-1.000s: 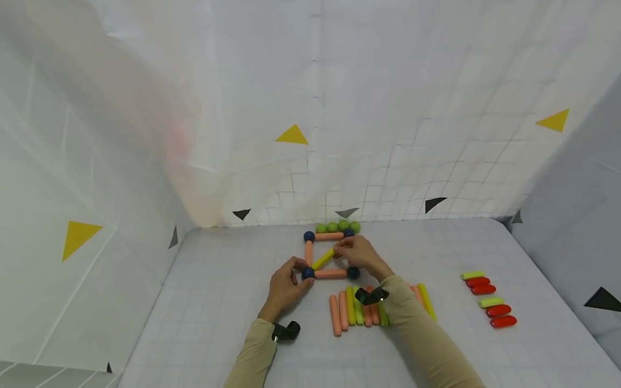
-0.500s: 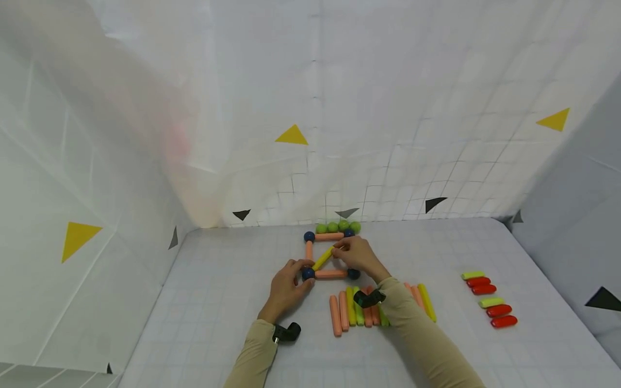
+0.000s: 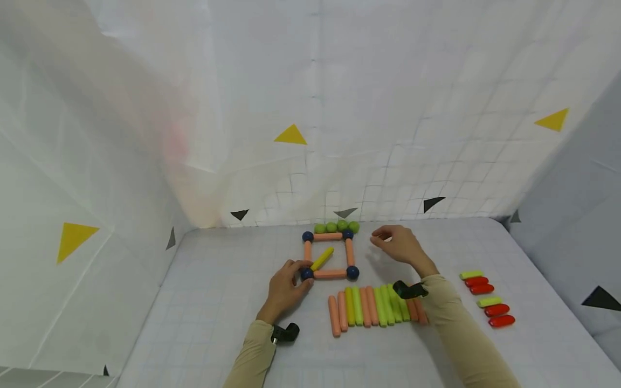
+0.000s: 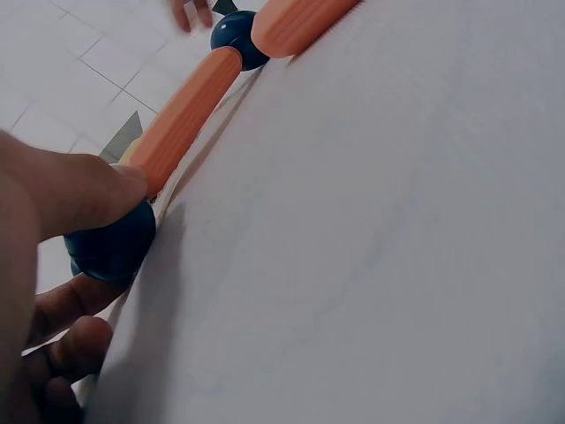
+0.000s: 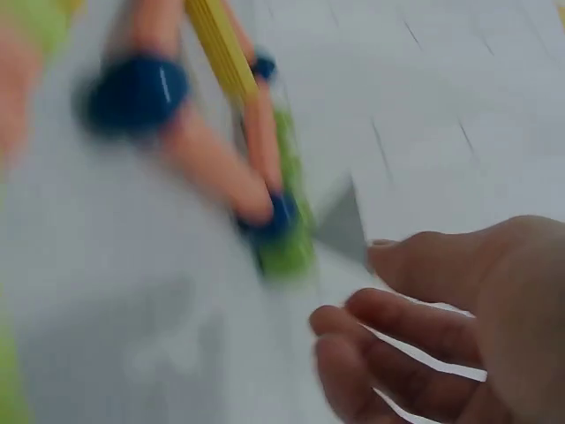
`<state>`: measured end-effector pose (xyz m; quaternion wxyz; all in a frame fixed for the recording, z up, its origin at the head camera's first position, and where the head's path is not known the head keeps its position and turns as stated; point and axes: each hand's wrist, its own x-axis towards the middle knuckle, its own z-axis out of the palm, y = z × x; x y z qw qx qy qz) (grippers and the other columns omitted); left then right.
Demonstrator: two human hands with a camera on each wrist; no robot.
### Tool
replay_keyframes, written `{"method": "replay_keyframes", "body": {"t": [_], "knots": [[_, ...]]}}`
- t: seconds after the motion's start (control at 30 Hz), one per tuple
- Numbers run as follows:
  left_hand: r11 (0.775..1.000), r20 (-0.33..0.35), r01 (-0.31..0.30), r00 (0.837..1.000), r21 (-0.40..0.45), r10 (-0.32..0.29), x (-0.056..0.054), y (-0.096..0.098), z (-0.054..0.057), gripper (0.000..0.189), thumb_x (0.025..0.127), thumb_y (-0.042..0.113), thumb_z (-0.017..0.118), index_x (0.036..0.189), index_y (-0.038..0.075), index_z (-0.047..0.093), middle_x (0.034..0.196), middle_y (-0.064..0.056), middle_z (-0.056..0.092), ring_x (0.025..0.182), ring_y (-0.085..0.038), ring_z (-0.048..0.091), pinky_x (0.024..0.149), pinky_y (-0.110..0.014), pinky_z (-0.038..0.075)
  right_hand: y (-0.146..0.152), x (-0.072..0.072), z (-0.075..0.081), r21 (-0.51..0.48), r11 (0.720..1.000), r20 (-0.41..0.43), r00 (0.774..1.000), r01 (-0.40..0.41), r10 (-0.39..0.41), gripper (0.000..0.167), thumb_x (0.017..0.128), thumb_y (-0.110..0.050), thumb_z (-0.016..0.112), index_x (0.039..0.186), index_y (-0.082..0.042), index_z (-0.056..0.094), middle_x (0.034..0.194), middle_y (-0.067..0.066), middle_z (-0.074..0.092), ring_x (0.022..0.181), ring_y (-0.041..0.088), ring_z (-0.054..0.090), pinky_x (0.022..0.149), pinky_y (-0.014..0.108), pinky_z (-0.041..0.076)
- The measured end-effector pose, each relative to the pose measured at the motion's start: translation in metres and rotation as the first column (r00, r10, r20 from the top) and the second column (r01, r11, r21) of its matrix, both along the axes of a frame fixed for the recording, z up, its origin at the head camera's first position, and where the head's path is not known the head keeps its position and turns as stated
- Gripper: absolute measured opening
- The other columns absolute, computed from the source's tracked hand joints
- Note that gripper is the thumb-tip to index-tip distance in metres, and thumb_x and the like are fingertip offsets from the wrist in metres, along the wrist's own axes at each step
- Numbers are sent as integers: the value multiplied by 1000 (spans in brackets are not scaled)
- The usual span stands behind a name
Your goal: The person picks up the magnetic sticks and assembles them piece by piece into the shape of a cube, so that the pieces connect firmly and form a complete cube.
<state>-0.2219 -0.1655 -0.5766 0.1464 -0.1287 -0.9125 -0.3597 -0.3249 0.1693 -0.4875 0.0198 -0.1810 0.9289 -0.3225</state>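
The left hand (image 3: 285, 289) is gripping the blue ball (image 3: 307, 274) at the stick square (image 3: 350, 253)'s near left corner; a yellow stick (image 3: 322, 259) is slanting from that ball towards the square's middle. The right hand (image 3: 401, 246) is hovering right of the square, relaxed and holding nothing. Green balls (image 3: 342, 225) are sitting just behind the square; a row of sticks (image 3: 372, 306) is lying in front.
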Motion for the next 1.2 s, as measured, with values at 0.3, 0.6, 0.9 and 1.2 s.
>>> {"method": "replay_keyframes", "body": {"t": [0.3, 0.6, 0.9, 1.2], "knots": [[1000, 61, -29, 998, 8, 29, 1, 0, 2, 41, 91, 23, 84, 131, 25, 72, 102, 2, 66, 71, -7, 47, 64, -22, 39, 112, 2, 11, 232, 972, 54, 997, 42, -56, 37, 101, -21, 71, 127, 6, 69, 120, 27, 72, 109, 45, 67, 88, 58, 58], [1000, 36, -25, 999, 19, 24, 3, 0, 3, 41, 91, 21, 84, 130, 24, 73, 104, 1, 67, 70, -7, 48, 63, -22, 39, 182, 19, 2, 341, 940, 154, 988, -23, -32, 46, 96, -21, 77, 132, 5, 65, 131, 36, 63, 118, 56, 59, 94, 69, 52], [999, 65, -36, 997, 15, 35, 4, 1, 2, 41, 91, 22, 84, 130, 25, 73, 103, 3, 66, 70, -8, 49, 63, -22, 39, 211, 30, -20, 334, 943, 206, 977, -10, -63, 46, 92, -27, 82, 127, 0, 70, 127, 33, 66, 109, 50, 66, 87, 61, 57], [999, 85, -37, 996, 14, 36, 4, 2, 4, 41, 92, 22, 83, 131, 26, 72, 102, 2, 65, 71, -7, 47, 63, -23, 38, 212, 30, -23, 314, 949, 216, 971, 26, -98, 35, 94, -28, 81, 114, -1, 72, 111, 22, 73, 97, 34, 66, 86, 57, 55]]}}
